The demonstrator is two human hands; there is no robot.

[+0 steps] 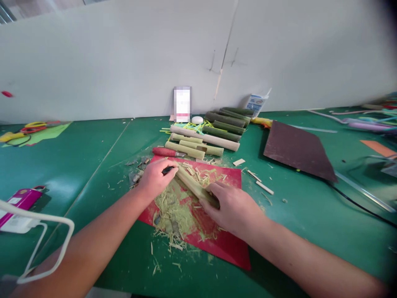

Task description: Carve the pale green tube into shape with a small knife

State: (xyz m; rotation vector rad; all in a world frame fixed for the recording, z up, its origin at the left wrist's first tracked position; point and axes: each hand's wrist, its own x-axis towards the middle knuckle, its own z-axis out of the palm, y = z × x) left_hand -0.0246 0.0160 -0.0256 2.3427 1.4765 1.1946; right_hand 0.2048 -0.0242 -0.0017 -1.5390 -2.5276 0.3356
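My right hand point(231, 205) is wrapped round the near end of a pale, scraped bamboo tube point(191, 182), which slants away to the left. At its far end, my left hand point(155, 176) is closed on a small black object point(168, 169); its kind is mostly hidden by the fingers. Under both hands lies a red sheet point(234, 252), strewn with fine yellow-green dust and shavings point(173, 211). Just beyond the left hand rests a red-handled tool point(164, 152) with a short metal blade.
Behind the sheet lie several pale bamboo pieces point(204, 138) and dark green ones point(228, 120). A phone-like screen point(182, 103) leans on the wall. A dark brown sheet point(294, 149) is at right, scissors point(35, 125) at far left, and a white frame point(66, 244) at near left.
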